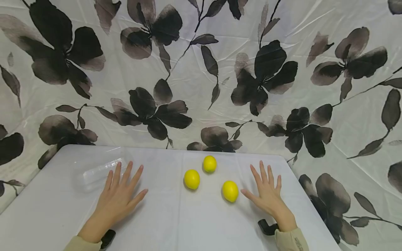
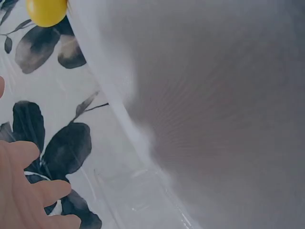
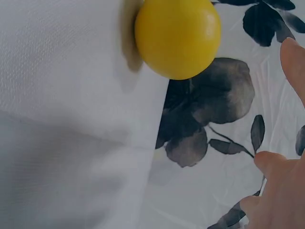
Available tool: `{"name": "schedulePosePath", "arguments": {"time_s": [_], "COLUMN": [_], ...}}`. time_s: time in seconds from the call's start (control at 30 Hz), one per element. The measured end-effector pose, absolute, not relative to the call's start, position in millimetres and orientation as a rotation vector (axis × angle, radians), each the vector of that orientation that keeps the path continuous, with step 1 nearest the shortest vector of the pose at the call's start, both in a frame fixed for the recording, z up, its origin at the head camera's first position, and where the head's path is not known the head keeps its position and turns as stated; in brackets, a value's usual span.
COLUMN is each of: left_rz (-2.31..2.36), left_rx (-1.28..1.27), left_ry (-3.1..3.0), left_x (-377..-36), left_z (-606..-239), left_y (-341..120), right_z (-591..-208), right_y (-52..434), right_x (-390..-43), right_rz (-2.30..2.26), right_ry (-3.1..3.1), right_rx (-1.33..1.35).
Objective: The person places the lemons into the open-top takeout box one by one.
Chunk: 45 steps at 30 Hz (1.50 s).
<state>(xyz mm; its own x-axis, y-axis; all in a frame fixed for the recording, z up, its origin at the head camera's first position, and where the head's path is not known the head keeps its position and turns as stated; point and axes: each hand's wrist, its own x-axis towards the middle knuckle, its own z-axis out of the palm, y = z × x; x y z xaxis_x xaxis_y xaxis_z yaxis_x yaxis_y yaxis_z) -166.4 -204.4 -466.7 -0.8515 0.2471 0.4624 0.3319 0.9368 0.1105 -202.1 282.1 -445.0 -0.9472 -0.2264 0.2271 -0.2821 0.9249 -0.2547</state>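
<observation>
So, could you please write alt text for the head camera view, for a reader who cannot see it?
Two hands lie flat with fingers spread on a white table, the left hand beside a clear plastic container and the right hand near three yellow lemons between them. Behind hangs a white cloth backdrop printed with dark flowers.

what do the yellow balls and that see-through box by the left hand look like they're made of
Yellow balls: smooth, matte, evenly coloured with soft highlights, so likely plastic or foam imitation lemons, though real fruit can't be ruled out. See-through box: thin clear plastic, judging by its glossy glints and the table showing through it.
</observation>
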Motion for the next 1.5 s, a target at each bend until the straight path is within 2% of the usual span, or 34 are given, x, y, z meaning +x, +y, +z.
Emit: {"name": "schedulePosePath", "arguments": {"time_s": [0.67,1.23,1.5], "left_rz": [-0.348,-0.388,-0.597], "left_rx": [-0.299,-0.016,0.076], "left_ry": [-2.699,-2.774,-2.773], "left_x": [-164.2,-156.7,-157.2], "left_z": [-447.0,-449.5,-452.9], "left_y": [-235.9,-300.4,-328.4], "right_z": [-416.7,-392.9,-388.4], "right_y": [249.6,190.1,153.2], "right_x": [-212.7,-225.8,-230.1], "right_rz": [0.553,0.658,0.738], "right_ry": [-2.807,-2.782,-2.73], "right_rx": [0.478,0.601,0.693]}}
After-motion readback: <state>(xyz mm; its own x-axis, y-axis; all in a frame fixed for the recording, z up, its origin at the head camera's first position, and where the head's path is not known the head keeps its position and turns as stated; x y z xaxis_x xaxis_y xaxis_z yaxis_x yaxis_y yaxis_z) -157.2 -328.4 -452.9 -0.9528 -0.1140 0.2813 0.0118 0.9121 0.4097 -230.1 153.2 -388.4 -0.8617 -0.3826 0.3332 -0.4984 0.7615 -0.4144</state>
